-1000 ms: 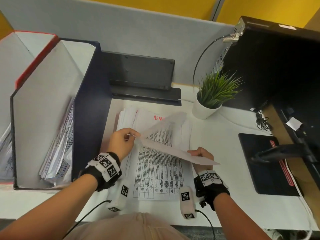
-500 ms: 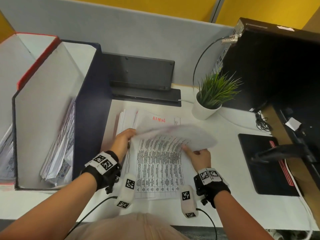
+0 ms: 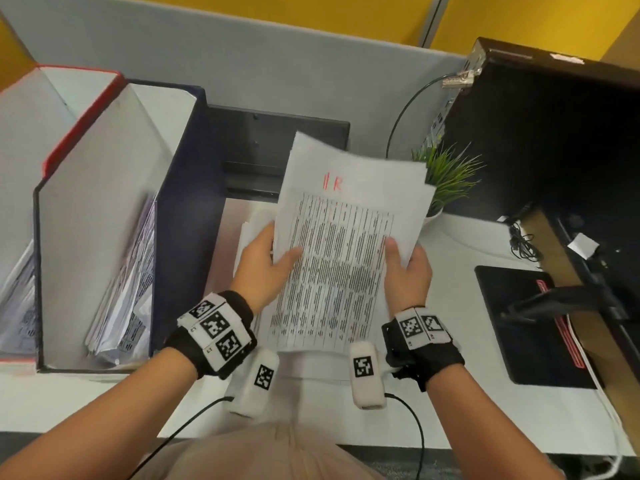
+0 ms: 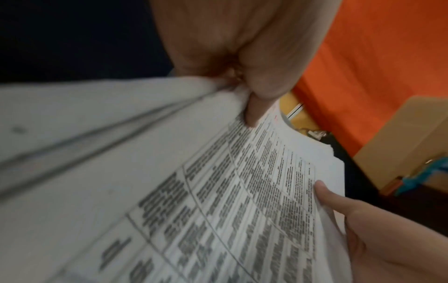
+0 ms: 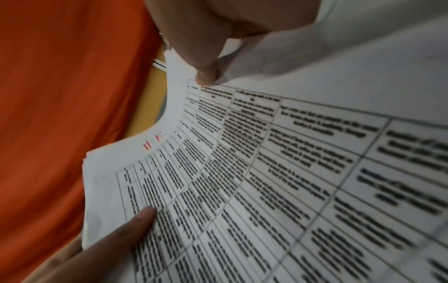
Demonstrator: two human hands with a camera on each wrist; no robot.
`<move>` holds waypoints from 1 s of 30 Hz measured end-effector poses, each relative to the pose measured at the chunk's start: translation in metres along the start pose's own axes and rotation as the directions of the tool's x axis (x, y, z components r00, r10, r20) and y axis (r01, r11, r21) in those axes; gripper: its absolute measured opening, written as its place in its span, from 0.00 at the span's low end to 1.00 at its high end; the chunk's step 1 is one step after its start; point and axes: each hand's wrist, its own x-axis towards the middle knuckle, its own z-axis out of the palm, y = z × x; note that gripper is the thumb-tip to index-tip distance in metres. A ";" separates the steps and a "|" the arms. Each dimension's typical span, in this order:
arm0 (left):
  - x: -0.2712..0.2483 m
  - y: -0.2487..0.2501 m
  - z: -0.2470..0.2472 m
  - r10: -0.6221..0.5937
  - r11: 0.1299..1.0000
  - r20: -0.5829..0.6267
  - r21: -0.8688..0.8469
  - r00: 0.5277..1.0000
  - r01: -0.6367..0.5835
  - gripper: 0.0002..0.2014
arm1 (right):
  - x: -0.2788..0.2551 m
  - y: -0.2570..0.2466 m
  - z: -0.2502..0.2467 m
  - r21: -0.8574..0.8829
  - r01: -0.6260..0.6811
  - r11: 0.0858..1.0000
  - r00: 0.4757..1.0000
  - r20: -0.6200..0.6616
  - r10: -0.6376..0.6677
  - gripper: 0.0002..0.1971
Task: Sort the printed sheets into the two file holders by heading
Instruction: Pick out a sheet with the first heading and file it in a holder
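Note:
I hold a small stack of printed sheets (image 3: 341, 258) up above the desk, tilted toward me; the top sheet bears a table and a red "HR" heading (image 3: 331, 183). My left hand (image 3: 268, 259) grips its left edge with the thumb on top, and my right hand (image 3: 405, 268) grips the right edge the same way. The wrist views show both thumbs pressed on the sheets (image 4: 242, 201) (image 5: 266, 181). More sheets (image 3: 251, 226) lie on the desk under the left hand. A dark blue file holder (image 3: 180, 188) and a red file holder (image 3: 74, 129) stand at left, each with papers inside.
A small potted plant (image 3: 446, 174) stands behind the sheets' right corner. A black device (image 3: 277, 150) sits at the back by the grey partition. A black monitor (image 3: 540, 133) and its stand with a black pad (image 3: 512, 320) fill the right side.
Earlier the sheets lay on the desk and my right hand flipped the top one over. Now both hands have lifted a stack headed "HR" off the desk.

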 end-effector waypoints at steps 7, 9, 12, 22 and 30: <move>-0.005 0.036 -0.011 0.198 0.956 -0.143 -0.190 0.970 -0.223 0.19 | -0.013 -0.047 0.001 0.281 0.125 0.952 0.988 0.048 -0.144 0.15; -0.008 0.029 -0.008 0.142 0.973 -0.151 -0.162 0.978 -0.166 0.15 | -0.019 -0.044 0.004 0.229 0.093 0.969 0.990 0.079 -0.114 0.15; -0.008 0.022 -0.003 0.058 0.979 -0.199 -0.180 0.978 -0.095 0.10 | -0.025 -0.044 0.008 0.217 0.041 0.975 0.992 0.110 -0.066 0.11; -0.015 -0.018 -0.001 -0.088 0.986 -0.152 -0.156 0.985 0.064 0.15 | -0.042 -0.013 0.009 0.085 -0.025 0.996 0.985 0.174 0.010 0.18; -0.008 0.011 -0.016 -0.109 0.993 -0.209 -0.074 0.972 0.096 0.07 | -0.036 -0.024 0.017 0.149 0.040 0.988 0.982 0.177 -0.066 0.16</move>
